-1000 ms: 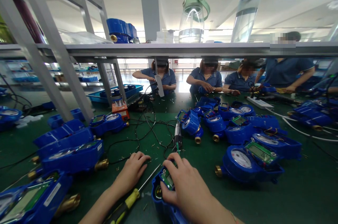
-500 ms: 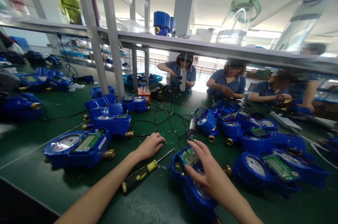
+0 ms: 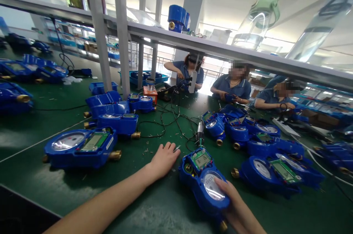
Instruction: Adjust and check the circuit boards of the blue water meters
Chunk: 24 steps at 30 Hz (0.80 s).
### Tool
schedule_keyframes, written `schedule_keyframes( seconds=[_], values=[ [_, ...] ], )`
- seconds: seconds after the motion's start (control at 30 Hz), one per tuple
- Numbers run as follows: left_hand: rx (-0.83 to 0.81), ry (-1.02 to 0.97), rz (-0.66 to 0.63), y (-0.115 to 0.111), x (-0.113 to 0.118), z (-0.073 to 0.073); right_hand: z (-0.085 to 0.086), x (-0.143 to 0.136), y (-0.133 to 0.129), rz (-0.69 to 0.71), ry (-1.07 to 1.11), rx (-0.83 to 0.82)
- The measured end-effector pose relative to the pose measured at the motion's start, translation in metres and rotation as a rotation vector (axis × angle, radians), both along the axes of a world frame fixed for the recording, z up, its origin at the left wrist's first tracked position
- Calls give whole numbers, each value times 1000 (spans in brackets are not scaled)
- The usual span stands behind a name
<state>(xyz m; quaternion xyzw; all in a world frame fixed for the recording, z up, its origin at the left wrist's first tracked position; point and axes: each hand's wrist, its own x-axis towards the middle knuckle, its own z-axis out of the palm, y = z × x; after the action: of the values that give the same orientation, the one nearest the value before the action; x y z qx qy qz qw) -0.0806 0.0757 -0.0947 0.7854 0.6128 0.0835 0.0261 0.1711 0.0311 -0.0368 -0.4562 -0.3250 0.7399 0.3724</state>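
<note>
My right hand (image 3: pixel 235 204) grips the near end of a blue water meter (image 3: pixel 197 190), thumb on its round dial and fingers hidden behind the side. The meter's upper housing is uncovered, showing a green circuit board (image 3: pixel 202 159) with a small display. Palm down on the bench, my left hand (image 3: pixel 164 158) is closed just left of that meter. A thin bright metal tip (image 3: pixel 177 148) shows by its fingertips; the screwdriver's handle is hidden under the hand and forearm. An upright tool with a metal barrel (image 3: pixel 200 128) stands just beyond the meter.
More blue meters crowd the right (image 3: pixel 275 173) and left (image 3: pixel 79 146) of the green bench (image 3: pixel 154 204). Black cables (image 3: pixel 176 116) and small screws lie beyond my hands. A raised shelf (image 3: pixel 209 45) on metal posts crosses above. Several co-workers sit opposite.
My right hand has moved from over the circuit board to the meter's near end. My left hand has come down over the screwdriver, which lay in plain view before.
</note>
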Motion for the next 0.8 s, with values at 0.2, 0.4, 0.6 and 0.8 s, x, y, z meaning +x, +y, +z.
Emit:
schedule_keyframes(
  seconds=[0.2, 0.4, 0.6, 0.8],
  values=[
    [6, 86, 164, 27, -54, 2, -15, -42, 1, -93, 38, 28],
    [1, 111, 254, 27, -67, -1, -31, -108, 38, -194, 77, 134],
    [17, 96, 289, 26, -65, -2, -44, -145, 98, -259, 73, 225],
    [31, 38, 296, 27, -65, -3, -58, -147, 114, -258, 28, 398]
  ],
)
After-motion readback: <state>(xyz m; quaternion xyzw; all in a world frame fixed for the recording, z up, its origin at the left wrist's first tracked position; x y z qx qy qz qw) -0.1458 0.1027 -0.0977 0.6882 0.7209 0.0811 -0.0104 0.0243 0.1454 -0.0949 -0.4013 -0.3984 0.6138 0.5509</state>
